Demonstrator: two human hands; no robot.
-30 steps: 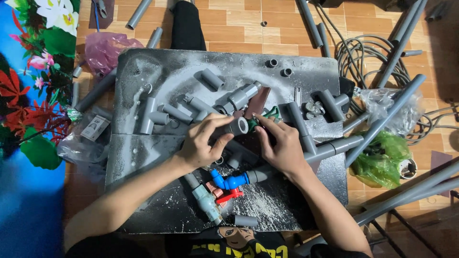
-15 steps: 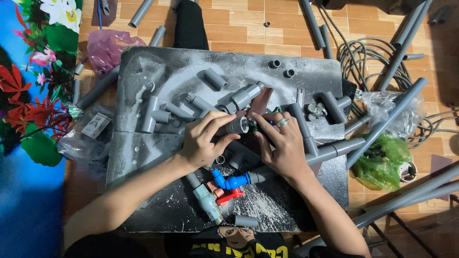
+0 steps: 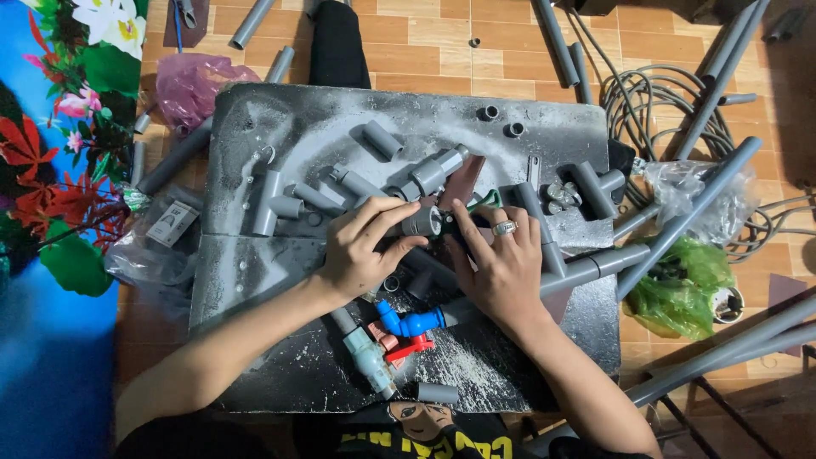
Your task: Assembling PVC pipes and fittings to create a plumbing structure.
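Grey pipe fitting [image 3: 422, 222] sits in left hand [image 3: 361, 252]'s closed grip; right hand [image 3: 501, 265]'s grip unclear.

Blue valve [image 3: 408, 323], pink bag [image 3: 191, 85], green bag [image 3: 680, 285] (crumpled), coiled grey cable [image 3: 671, 98].

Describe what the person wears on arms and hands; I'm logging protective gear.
No gloves: both the left hand and the right hand are bare, and both forearms are uncovered, with no sleeves in view. The right hand wears a silver ring on one finger.
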